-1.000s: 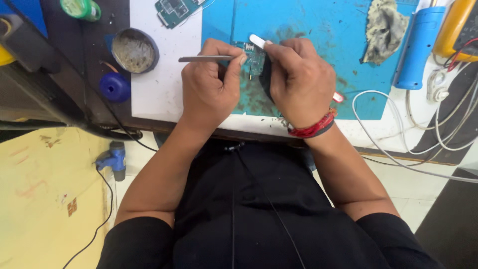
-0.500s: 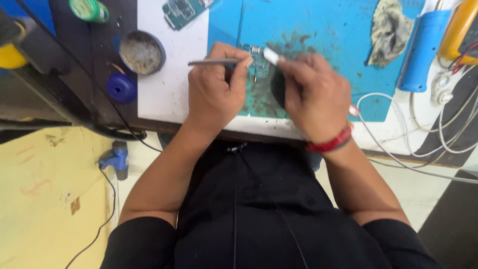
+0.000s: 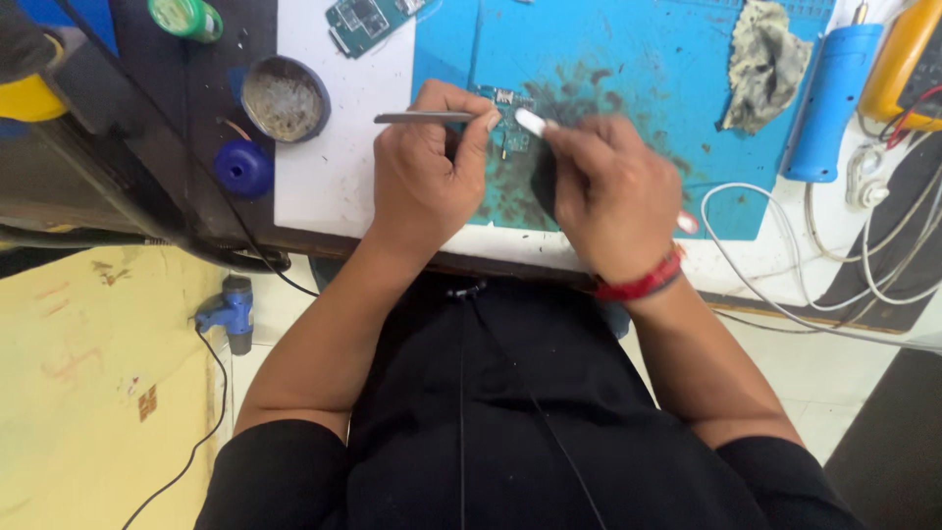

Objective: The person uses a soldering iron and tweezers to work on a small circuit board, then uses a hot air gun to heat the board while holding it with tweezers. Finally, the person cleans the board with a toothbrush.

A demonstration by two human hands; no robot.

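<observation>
- Head view, we look straight down at a workbench; going left to right.
- Far left edge: yellow-and-black tool, partly cut off. Green spool at the top edge beside it.
- Round tin of grey paste on the dark strip, blue cap just below it, near the front edge.
- Spare green board at the top, half on the white sheet.
- Left hand: fingers curled, thumb and forefinger pinching metal tweezers, which stick out leftward; the tips are hidden by the fingers.
- Small circuit board lies on the blue mat, near the mat's left edge, between the two hands, on a patch of dark smudges.
- Right hand: fingers closed round a white-tipped tool, tip touching or just above the board; we cannot tell which. Red band at the wrist.
- Step in hand, our judgement: working on the board, tweezers steadying, white tool applied at the board's middle.
- Next move calls for a steady left pinch and small, light strokes of the tip, board kept flat on the mat.
- Right side: dirty rag, blue cylinder tool, yellow meter at the top right corner, white cables looping along the front right edge.
</observation>
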